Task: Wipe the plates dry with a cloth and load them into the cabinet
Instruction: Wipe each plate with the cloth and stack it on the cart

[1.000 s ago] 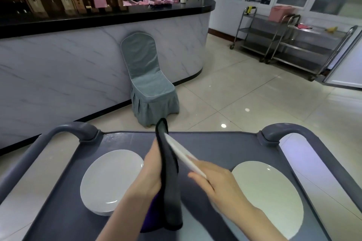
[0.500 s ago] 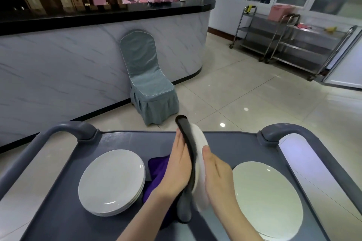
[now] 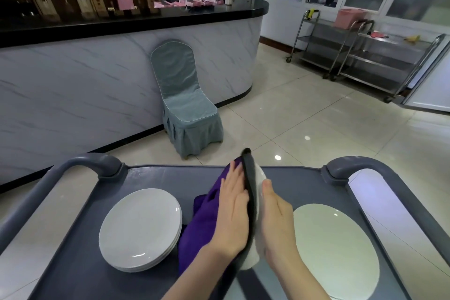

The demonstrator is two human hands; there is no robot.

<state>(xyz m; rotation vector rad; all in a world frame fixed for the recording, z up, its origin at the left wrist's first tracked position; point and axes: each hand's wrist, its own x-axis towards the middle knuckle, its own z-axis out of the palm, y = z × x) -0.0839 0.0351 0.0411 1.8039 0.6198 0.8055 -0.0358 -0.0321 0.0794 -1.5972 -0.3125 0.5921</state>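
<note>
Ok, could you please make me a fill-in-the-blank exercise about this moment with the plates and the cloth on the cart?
1. The left hand presses the cloth against a ___, and the right hand supports its other side.
2. The stack of plates lies on the cart to the ___ of the hands.
3. Against the counter stands a covered ___.

Missing words: plate; left; chair.

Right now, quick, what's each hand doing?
Left hand: open, straight fingers pressing the purple cloth against the upright white round plate.
Right hand: open, flat against that plate's other face.
</note>
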